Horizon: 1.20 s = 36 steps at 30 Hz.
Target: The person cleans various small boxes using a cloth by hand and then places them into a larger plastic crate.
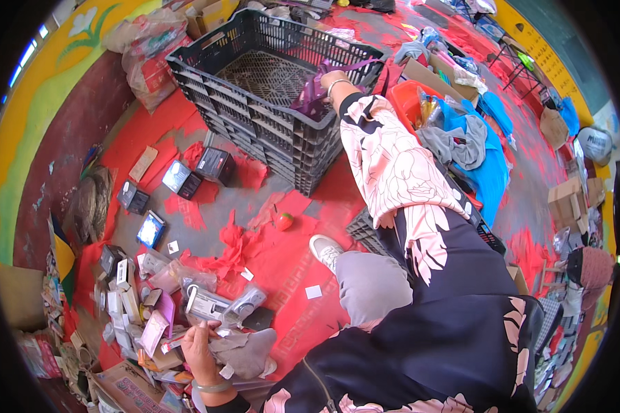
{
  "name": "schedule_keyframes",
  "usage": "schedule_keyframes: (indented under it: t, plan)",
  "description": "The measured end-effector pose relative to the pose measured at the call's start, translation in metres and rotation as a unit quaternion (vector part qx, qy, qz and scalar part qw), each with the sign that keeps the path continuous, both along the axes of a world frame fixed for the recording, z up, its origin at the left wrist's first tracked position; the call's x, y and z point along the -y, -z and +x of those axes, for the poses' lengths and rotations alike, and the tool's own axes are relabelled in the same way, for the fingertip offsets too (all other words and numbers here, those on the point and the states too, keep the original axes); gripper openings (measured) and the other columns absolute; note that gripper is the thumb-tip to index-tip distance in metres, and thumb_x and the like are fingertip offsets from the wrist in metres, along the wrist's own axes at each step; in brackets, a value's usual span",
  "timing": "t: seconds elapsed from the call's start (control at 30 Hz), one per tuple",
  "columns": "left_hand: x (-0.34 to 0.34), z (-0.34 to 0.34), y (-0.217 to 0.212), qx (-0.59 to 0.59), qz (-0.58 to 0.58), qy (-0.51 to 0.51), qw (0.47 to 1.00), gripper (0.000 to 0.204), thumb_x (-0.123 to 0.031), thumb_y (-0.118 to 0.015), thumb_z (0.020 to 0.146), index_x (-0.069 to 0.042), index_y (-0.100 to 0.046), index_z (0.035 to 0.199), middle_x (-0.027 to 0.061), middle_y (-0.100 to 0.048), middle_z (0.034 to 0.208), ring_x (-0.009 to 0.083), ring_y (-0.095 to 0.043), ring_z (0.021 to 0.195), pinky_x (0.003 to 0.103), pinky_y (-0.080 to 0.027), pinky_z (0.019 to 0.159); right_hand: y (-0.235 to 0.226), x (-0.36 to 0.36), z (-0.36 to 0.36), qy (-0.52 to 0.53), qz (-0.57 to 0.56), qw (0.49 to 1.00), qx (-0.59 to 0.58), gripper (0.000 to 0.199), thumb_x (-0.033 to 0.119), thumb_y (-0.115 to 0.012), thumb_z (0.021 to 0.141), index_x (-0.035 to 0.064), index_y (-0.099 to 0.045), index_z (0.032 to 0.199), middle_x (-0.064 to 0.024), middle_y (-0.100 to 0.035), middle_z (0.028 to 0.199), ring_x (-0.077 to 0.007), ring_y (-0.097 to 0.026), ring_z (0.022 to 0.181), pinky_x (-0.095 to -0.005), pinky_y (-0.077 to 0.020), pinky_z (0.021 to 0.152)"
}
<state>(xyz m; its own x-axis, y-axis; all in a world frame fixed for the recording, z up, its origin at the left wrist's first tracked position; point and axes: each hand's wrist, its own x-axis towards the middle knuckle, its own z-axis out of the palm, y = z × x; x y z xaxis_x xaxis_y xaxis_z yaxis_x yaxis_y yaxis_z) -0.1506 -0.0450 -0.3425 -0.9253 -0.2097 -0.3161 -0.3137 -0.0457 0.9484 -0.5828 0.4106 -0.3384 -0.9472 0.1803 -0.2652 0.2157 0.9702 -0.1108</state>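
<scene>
My right hand reaches out to the near right corner of a stack of black plastic crates. Its fingers are closed on a shiny purple bundle with a strap, which hangs inside the top crate's wall; what kind of thing it is cannot be made out. Low on the left, my left hand is closed in a pinch on a small, thin red-and-white piece. Beneath and beside that hand lies a heap of small boxes and packets, with a clear-wrapped white packaged item and a pink-purple box.
Several small dark boxes lie on the torn red floor covering left of the crates. An orange-red tub with blue and grey cloths stands at right. A stuffed plastic sack leans by the wall.
</scene>
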Motion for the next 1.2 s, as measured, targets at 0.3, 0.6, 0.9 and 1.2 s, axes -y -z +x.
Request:
schedule_keyframes:
  t: [0.3,0.6,0.9,1.2]
  plan:
    - [-0.014,-0.003,-0.020,0.029,-0.029,0.021,0.999,0.030,-0.015,-0.054,0.090,0.002,-0.060,0.067,0.0100,-0.066,0.077,0.0109,-0.055,0.069,0.024,-0.041,0.067,-0.040,-0.015,-0.010,-0.071,0.243,0.966,0.059,0.038,0.028,-0.050,0.085,0.0032,-0.063,0.111,-0.0197,-0.063,0.109,-0.0342,-0.061,0.101,-0.0443,-0.0464,0.091]
    - [-0.032,0.012,-0.008,-0.039,0.066,-0.057,0.995,0.025,-0.018,-0.054,0.091,0.001,-0.065,0.080,0.0062,-0.064,0.079,0.0110,-0.056,0.073,0.025,-0.043,0.068,-0.093,0.174,0.311,-0.478,-0.424,0.769,-0.033,0.063,0.030,-0.066,0.082,0.0043,-0.041,0.134,-0.0182,-0.043,0.136,-0.0356,-0.041,0.126,-0.0359,-0.0352,0.104]
    - [-0.079,0.069,-0.018,-0.030,0.411,-0.052,0.910,0.025,-0.025,-0.054,0.090,-0.007,-0.058,0.106,0.0003,-0.058,0.094,0.0112,-0.054,0.083,0.028,-0.042,0.080,0.007,0.212,0.428,-0.118,-0.715,0.650,0.228,0.042,0.008,-0.049,0.090,0.0034,-0.042,0.131,-0.0086,-0.058,0.113,-0.0156,-0.058,0.100,-0.0297,-0.0483,0.085]
    - [0.188,0.118,-0.065,-0.182,-0.252,-0.229,0.922,0.025,-0.018,-0.062,0.085,0.001,-0.064,0.102,0.0030,-0.064,0.082,0.0091,-0.054,0.070,0.025,-0.045,0.065,-0.007,0.168,0.386,0.099,-0.822,0.524,0.198,0.023,0.020,-0.048,0.090,0.0046,-0.061,0.103,-0.0057,-0.065,0.091,-0.0165,-0.064,0.081,-0.0300,-0.0519,0.074]
